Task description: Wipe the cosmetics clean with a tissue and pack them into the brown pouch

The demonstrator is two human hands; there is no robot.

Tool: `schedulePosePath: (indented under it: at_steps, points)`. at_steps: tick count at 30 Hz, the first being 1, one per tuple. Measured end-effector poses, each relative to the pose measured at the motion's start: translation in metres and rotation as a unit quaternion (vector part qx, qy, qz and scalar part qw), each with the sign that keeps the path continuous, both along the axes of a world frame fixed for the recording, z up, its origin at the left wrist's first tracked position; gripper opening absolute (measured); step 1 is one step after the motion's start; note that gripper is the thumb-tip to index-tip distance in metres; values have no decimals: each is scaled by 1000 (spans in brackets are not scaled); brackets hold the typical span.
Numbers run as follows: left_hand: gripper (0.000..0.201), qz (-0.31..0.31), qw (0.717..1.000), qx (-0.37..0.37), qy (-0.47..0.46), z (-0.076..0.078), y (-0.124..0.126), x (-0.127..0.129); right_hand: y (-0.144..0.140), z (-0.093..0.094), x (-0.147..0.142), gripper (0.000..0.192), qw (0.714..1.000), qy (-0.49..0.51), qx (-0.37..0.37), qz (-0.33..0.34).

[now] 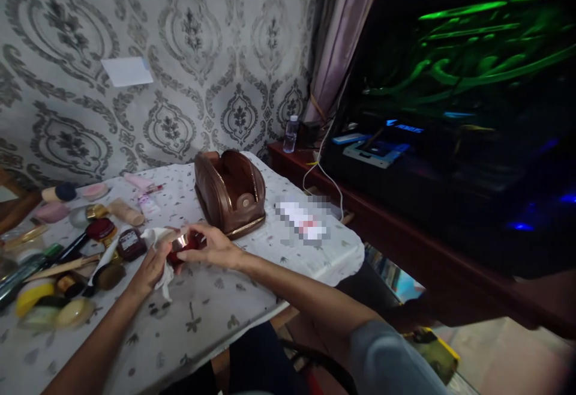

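A: Where do you have that small red container [183, 245]?

B: You hold it left of centre, in the lower half of the frame, above the white patterned counter [211, 317]. A shiny metallic part of it shows between your hands.

A: How do your fingers stand?

B: Those of your right hand [218, 250] are curled round its right side, index finger above and thumb below. Those of your left hand [155, 266] grip it from the left, with a crumpled white wipe [166, 278] bunched against them; you can't tell from here whether that is paper or fabric.

A: What do you have close by?

B: Just left of your left hand is a dark red bottle [131, 245]. Farther out, at the left of the frame, you have a crowd of cosmetics, among them a pale yellow round container [74, 313] low down and a pink tube [138, 180] higher up.

A: And by your right hand?

B: A brown bag [213, 194] stands open near it, mid-frame, its zip parted. Right of that you see a pixelated item [303, 218], its details hidden.
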State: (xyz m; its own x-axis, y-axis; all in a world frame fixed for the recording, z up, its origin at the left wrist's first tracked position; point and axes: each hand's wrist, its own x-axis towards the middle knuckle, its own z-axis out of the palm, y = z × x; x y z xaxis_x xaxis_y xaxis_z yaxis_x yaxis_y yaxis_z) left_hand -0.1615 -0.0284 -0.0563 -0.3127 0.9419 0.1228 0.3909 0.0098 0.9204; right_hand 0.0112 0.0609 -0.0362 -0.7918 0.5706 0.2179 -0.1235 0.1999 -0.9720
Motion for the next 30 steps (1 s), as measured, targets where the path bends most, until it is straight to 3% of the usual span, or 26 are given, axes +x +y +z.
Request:
schedulePosePath:
  at_steps: [2,5,10,14,22,30]
  points:
    - [79,-29,999,-25,-10,9,0,2,0,-2,-6,59,997,12,-66,23]
    - [79,-10,998,-47,-26,17,-2,6,-1,-12,-16,62,992,1,-121,-26]
    - [66,21,999,-26,-3,12,1,9,-1,-34,-22,71,989,-33,-111,-88]
    - [67,60,998,-11,18,11,3,12,0,-36,-20,87,987,-42,-121,-97]
    - [87,44,996,20,79,15,1,12,-7,-25,-12,117,962,-7,-271,46]
    - [73,102,988,39,105,8,3,10,-10,-30,-10,110,925,49,-348,144]
